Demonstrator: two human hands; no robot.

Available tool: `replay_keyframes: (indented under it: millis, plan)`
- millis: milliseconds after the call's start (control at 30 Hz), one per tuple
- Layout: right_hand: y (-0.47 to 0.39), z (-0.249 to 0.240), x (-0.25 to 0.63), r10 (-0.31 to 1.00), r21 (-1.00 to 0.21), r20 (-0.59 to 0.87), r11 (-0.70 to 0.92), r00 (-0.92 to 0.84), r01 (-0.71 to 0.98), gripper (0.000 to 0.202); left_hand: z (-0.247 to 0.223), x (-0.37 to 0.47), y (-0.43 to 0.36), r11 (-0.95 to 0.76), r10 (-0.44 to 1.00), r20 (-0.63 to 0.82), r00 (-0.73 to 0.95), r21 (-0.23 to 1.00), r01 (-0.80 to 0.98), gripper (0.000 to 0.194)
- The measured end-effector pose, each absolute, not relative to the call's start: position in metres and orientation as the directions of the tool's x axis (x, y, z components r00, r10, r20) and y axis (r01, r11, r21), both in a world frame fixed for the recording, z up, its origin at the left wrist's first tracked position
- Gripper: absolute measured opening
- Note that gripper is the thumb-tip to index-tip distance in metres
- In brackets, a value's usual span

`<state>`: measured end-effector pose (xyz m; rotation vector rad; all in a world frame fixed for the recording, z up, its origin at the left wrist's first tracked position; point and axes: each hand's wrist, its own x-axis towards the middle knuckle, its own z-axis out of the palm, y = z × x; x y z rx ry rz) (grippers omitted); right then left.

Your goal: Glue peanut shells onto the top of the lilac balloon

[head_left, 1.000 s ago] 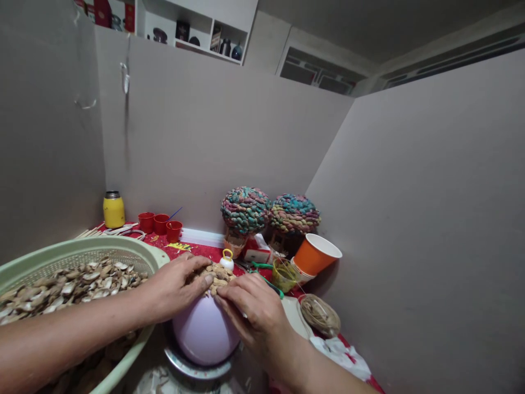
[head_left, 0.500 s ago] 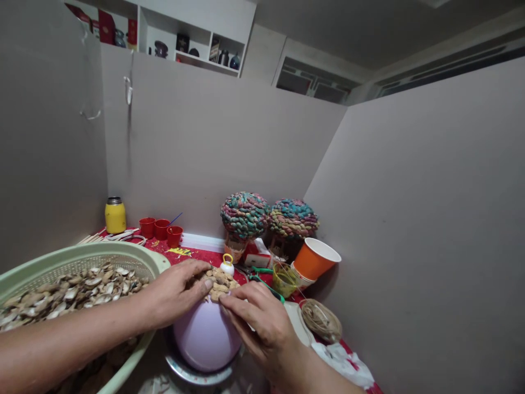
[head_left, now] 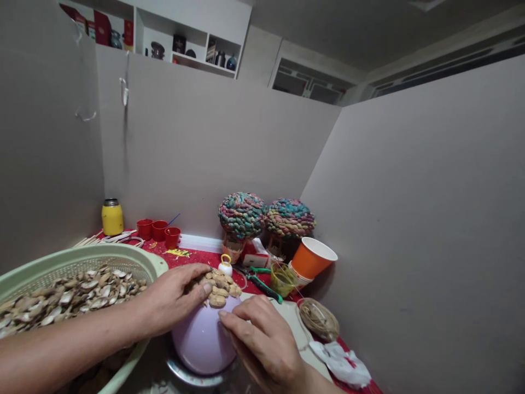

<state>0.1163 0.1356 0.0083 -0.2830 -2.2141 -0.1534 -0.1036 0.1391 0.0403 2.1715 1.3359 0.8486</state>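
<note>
A round, glossy lilac balloon [head_left: 200,342] sits in a metal bowl [head_left: 192,377] in front of me. Tan peanut shells [head_left: 219,290] cover part of its top, laid close together. My left hand [head_left: 182,295] curves over the upper left of the balloon, its thumb on the shells and its other fingertips partly hidden behind them. At the balloon's right side is my right hand [head_left: 264,336], with bent fingers and a fingertip at the lilac surface just below the shells. Nothing shows in that hand, though its palm side is hidden.
A green colander [head_left: 158,265] full of split shells stands left. Behind are red cups [head_left: 159,230], a yellow jar [head_left: 112,217], two colourful shell-covered balls [head_left: 242,215], green-handled pliers [head_left: 266,287] and an orange paper cup [head_left: 311,260]. Twine [head_left: 319,319] lies right.
My right hand has drawn back and down from the shells' edge, baring the front shells. My left hand keeps its place on the balloon. The view has shifted slightly.
</note>
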Motion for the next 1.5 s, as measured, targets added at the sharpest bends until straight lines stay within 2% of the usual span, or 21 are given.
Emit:
replay_keyframes:
  millis: [233,400,900,1100,1300,1400,1500]
  plan:
    - [0.142,0.015,0.11,0.243,-0.076,0.77,0.953,-0.59,0.294,0.022,0.039,-0.103,0.137,-0.441,0.896,0.278,0.347,0.649,0.62,0.041]
    - [0.148,0.016,0.106,0.258,-0.078,0.759,0.948,-0.597,0.31,0.013,0.039,-0.103,0.137,-0.442,0.895,0.274,0.352,0.646,0.622,0.038]
    - [0.15,0.016,0.107,0.267,-0.082,0.718,0.949,-0.642,0.304,0.017,0.042,-0.101,0.138,-0.452,0.888,0.265,0.376,0.656,0.604,0.03]
    - [0.152,0.017,0.106,0.27,-0.096,0.729,0.95,-0.629,0.296,0.015,0.042,-0.101,0.137,-0.441,0.894,0.255,0.368,0.648,0.621,0.035]
    - [0.148,0.023,0.108,0.33,-0.213,0.719,0.942,-0.611,0.259,0.018,0.042,-0.103,0.133,-0.402,0.913,0.229,0.337,0.641,0.654,0.051]
    - [0.146,0.025,0.115,0.331,-0.225,0.768,0.941,-0.548,0.253,0.024,0.041,-0.106,0.133,-0.404,0.911,0.222,0.347,0.648,0.645,0.053]
    - [0.148,0.022,0.121,0.386,-0.276,0.791,0.918,-0.474,0.286,0.024,0.043,-0.107,0.133,-0.408,0.907,0.216,0.361,0.66,0.631,0.054]
